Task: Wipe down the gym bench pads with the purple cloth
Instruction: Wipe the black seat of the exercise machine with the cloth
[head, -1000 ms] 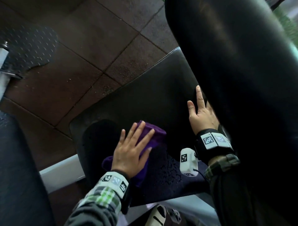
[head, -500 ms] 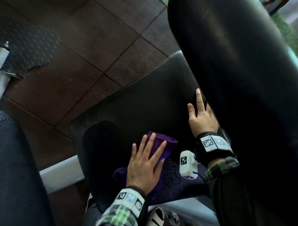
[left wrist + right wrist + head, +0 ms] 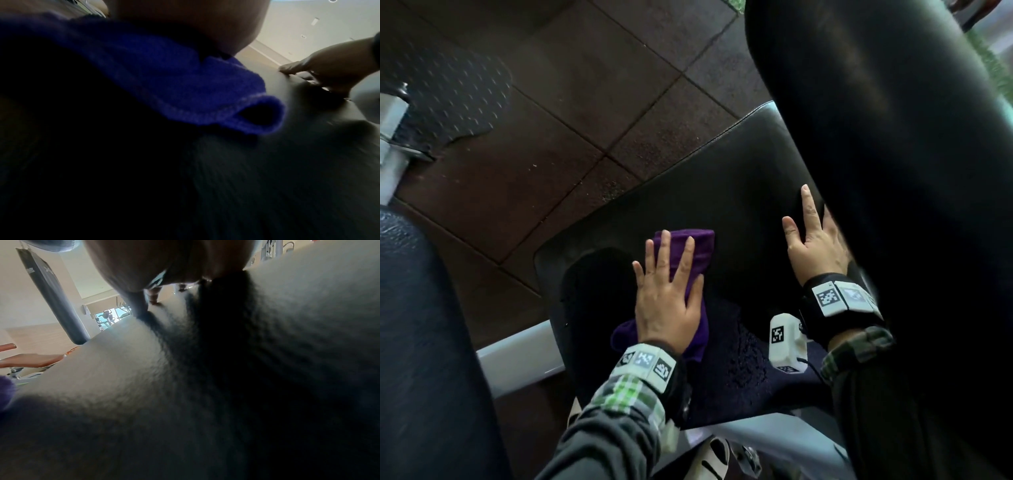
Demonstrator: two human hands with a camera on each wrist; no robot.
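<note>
Wiping continues on the bench seat pad: my left hand, fingers straight, presses the purple cloth flat against the pad's middle. My right hand rests open near the upright back pad. By my judgement, the seat is partly done and the back pad remains. Since a second ago, cloth and left hand have swept rightward and farther up.
</note>
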